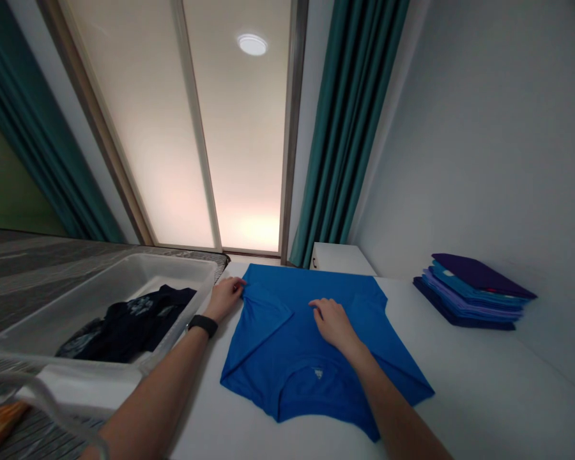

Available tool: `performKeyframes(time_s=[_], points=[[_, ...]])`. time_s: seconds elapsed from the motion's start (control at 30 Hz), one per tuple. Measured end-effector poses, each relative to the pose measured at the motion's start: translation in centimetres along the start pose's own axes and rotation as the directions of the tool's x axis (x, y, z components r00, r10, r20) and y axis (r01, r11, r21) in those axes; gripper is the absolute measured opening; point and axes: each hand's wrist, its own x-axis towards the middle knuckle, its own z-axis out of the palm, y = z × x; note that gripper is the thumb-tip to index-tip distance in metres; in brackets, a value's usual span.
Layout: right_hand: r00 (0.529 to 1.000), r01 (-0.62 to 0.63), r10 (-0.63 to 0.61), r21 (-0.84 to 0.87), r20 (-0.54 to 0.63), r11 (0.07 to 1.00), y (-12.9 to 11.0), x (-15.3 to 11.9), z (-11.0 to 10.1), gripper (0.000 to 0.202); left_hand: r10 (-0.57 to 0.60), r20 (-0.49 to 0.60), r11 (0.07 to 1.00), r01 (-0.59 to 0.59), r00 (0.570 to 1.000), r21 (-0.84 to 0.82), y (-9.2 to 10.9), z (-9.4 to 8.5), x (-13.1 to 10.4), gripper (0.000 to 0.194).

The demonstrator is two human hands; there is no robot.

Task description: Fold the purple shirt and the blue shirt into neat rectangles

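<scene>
A blue T-shirt [316, 326] lies spread on the white table, its neckline towards me and a small pale logo inside the collar. Its left sleeve is folded inward over the body. At the shirt's far left edge, my left hand [226, 297], with a black band on the wrist, has its fingers closed on the fabric. My right hand [333, 321] is over the middle of the shirt, fingers loosely bent and apart, holding nothing. Whether its fingertips touch the cloth is hard to tell.
To the left, a translucent plastic bin [182, 263] holds dark clothing [134, 326]. A stack of folded clothes [474, 294] in blue and purple sits at the table's right, by the wall. Behind the table stands a small white cabinet [345, 257]. A pale cable [48, 396] crosses the lower left.
</scene>
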Motion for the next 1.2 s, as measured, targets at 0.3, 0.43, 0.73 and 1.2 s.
performKeyframes(time_s=[0.3, 0.43, 0.73, 1.2], points=[[0.981, 0.177, -0.178, 0.017, 0.073, 0.984, -3.1, -1.1, 0.7, 0.039, 0.058, 0.053, 0.998, -0.060, 0.997, 0.036, 3.2, -2.4, -2.9, 0.017], [0.977, 0.196, -0.199, 0.050, 0.077, 0.979, -2.5, -0.9, 0.7, 0.039, 0.172, 0.202, 0.984, -0.177, 0.964, 0.007, 5.7, -4.0, -6.1, 0.016], [0.948, 0.316, -0.316, -0.001, 0.043, 0.949, -4.6, -1.8, 0.7, 0.037, 0.161, 0.355, 0.986, -0.165, 0.921, -0.020, 6.5, -7.9, -13.3, 0.016], [0.968, 0.240, -0.251, 0.192, 0.031, 0.952, -2.7, -0.9, 1.1, 0.044, 0.211, 0.361, 0.955, -0.270, 0.908, 0.121, 6.0, -8.2, -16.4, 0.013]])
